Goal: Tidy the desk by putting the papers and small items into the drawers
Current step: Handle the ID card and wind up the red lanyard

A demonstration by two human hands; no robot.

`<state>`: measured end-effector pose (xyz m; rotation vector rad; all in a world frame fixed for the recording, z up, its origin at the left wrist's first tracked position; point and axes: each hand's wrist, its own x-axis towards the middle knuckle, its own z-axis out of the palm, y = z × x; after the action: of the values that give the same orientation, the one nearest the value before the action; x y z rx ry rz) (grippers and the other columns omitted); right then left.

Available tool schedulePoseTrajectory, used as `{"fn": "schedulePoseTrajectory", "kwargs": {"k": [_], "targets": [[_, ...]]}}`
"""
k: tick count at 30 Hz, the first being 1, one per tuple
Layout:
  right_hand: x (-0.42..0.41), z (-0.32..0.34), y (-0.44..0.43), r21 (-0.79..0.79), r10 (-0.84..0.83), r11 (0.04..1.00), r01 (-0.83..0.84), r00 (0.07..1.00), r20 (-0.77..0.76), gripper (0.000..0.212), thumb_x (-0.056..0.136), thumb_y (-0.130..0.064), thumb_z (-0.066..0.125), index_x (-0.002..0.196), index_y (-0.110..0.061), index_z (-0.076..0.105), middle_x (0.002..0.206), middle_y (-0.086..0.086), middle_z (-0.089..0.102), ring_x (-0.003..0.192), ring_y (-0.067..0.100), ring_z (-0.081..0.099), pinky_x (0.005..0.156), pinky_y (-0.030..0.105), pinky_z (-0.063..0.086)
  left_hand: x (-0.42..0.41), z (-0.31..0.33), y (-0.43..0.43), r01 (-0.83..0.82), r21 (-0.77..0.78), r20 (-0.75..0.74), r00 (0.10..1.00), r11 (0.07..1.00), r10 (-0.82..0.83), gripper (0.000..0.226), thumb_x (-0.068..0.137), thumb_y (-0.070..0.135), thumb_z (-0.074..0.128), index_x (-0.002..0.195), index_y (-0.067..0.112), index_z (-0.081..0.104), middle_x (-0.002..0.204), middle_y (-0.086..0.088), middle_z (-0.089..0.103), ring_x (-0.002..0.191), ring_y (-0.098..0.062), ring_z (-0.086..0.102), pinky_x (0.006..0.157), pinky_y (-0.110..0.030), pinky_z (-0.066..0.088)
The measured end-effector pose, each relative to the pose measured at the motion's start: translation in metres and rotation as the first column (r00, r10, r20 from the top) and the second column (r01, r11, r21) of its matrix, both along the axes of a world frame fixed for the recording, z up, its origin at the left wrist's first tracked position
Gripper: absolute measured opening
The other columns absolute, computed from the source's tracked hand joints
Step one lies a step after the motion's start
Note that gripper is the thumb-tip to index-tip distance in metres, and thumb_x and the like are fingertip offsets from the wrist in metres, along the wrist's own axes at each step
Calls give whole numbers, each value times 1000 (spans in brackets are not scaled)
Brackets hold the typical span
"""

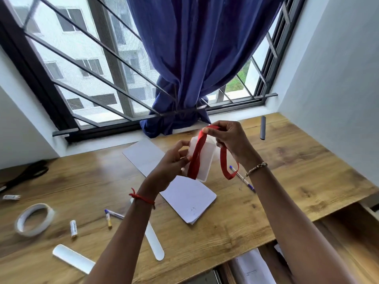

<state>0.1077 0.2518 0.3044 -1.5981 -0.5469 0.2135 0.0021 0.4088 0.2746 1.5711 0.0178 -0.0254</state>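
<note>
Tidying is under way but far from finished at a wooden desk (287,181) below a barred window. Near the left edge lie a small white tube (11,197), a roll of clear tape (33,219) and a glue stick (73,228); a white strip (73,261) rests by the front edge. Toward the middle, two pens (113,214) lie close together beside a second, rounded white strip (153,242). Loose papers (184,199) are spread across the centre. Above them, the left hand (174,162) pinches the edge of a clear plastic badge holder (202,160), while the right hand (231,140) grips its red lanyard (198,154) between finger and thumb, apparently winding the strap around the holder for storage. Another pen (243,179) lies just right of the papers, and a grey tube (263,128) sits near the back edge. At the right front, an open drawer (348,232) already holds some papers (252,269). Most items remain on the desktop.
</note>
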Motion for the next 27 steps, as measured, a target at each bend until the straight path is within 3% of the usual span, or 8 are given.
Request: {"fn": "schedulePoseTrajectory", "kwargs": {"k": [6,9,11,13,16,20,27], "targets": [[-8,-25,9,48,94,995,-86,969,-229,39,87,-34,58,85,5,59,61,10,38,50,17,34,45,21,33,1,-4,-5,-42,-259,-43,999,965,32,27,95,1,39,119,12,45,100,-8,63,89,-23,64,60,-36,59],[-14,-37,12,6,142,989,-146,947,-288,64,83,-47,55,96,15,55,83,23,52,74,33,49,69,43,46,6,-7,-10,-118,-385,-86,992,915,92,26,95,1,39,118,10,46,101,-11,64,95,-27,64,64,-41,60],[-15,-41,11,8,161,986,-168,935,-317,44,93,-37,46,99,3,62,91,20,62,83,33,60,80,47,52,9,-10,-15,-154,-418,-96,987,895,125,24,94,1,40,115,10,49,101,-12,64,95,-27,63,65,-38,59],[-17,-45,8,-8,179,981,-193,922,-345,34,99,-31,37,97,-9,62,87,11,64,76,23,63,70,37,55,11,-12,-18,-186,-444,-97,982,876,160,22,94,0,42,111,10,52,101,-12,64,92,-24,64,67,-36,59],[-21,-53,3,-53,205,967,-249,884,-421,32,101,-25,32,91,-5,55,64,8,49,51,14,43,48,26,36,15,-14,-19,-237,-532,-114,971,813,208,22,93,0,44,113,6,52,101,-12,65,87,-22,66,67,-34,59],[-25,-62,-3,-76,256,942,-326,850,-461,27,99,-12,28,86,-8,51,58,-1,45,49,9,32,47,22,24,20,-15,-20,-260,-564,-125,965,784,231,18,92,-2,45,106,8,52,100,-10,64,90,-22,64,66,-31,59],[-21,-63,-19,-89,364,886,-455,803,-471,26,100,-21,37,81,-12,52,68,3,51,50,10,31,43,20,27,25,-30,-18,-350,-444,-181,937,825,300,26,92,-9,41,112,4,52,107,-17,59,89,-22,61,69,-28,57]]}}
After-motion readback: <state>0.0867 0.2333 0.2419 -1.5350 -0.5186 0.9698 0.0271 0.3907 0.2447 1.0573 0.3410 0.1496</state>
